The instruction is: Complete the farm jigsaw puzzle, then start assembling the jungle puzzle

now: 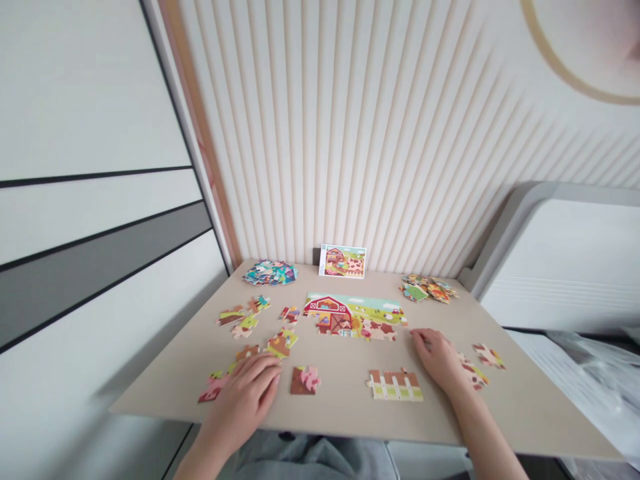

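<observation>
Left of the half-built farm jigsaw [355, 317], the left hand [243, 400] lies open and palm-down beside a loose piece [304, 380], near the table's front edge [340, 435]. On its right, the relaxed, empty right hand [437, 360] sits just beyond a fence section [395, 385].

Partial jigsaw [355, 317] mid table [345, 417]; picture card [343, 261] behind; piece heap [270, 273] left of card, another heap [428, 288] right.

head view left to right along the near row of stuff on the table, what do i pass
pink and brown puzzle piece → left hand → brown puzzle piece with pink shape → joined fence pieces → right hand → cream and brown puzzle piece
</observation>
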A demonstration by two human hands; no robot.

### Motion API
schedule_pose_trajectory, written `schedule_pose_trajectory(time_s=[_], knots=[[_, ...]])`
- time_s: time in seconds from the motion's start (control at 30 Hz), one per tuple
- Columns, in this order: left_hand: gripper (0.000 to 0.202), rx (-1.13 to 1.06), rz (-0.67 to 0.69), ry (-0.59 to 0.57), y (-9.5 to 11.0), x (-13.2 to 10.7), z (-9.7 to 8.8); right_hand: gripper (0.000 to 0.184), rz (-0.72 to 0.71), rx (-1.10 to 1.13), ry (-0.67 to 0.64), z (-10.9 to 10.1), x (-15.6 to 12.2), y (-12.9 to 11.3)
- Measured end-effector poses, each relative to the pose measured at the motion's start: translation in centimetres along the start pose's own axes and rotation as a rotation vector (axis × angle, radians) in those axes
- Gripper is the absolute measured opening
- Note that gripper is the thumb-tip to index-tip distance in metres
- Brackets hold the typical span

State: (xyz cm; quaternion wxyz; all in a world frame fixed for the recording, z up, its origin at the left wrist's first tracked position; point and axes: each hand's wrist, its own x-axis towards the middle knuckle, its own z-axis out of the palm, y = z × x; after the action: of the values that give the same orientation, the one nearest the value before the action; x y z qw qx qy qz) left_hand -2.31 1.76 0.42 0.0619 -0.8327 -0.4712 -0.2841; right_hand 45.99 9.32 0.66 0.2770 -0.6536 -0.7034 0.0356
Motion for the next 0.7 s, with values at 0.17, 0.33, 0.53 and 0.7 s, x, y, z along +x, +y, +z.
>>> schedule_pose_trajectory(time_s=[0.17, 0.33, 0.53, 0.7], knots=[[0.023, -0.066, -0.079, -0.053, 1.0, 0.4, 0.0, 0.039, -0.005, 0.003, -0.057, 0.8, 0.2, 1.1], [0.022, -0.087, -0.101, -0.064, 0.7, 0.3, -0.1, 0.040, -0.008, 0.015, -0.069, 1.0, 0.1, 1.7], [0.022, -0.102, -0.112, -0.056, 1.0, 0.3, -0.3, 0.041, -0.014, 0.017, -0.101, 0.7, -0.2, 1.5], [0.022, -0.074, -0.150, -0.065, 1.2, 0.5, -0.4, 0.040, -0.031, 0.024, -0.098, 0.8, -0.2, 1.5]])
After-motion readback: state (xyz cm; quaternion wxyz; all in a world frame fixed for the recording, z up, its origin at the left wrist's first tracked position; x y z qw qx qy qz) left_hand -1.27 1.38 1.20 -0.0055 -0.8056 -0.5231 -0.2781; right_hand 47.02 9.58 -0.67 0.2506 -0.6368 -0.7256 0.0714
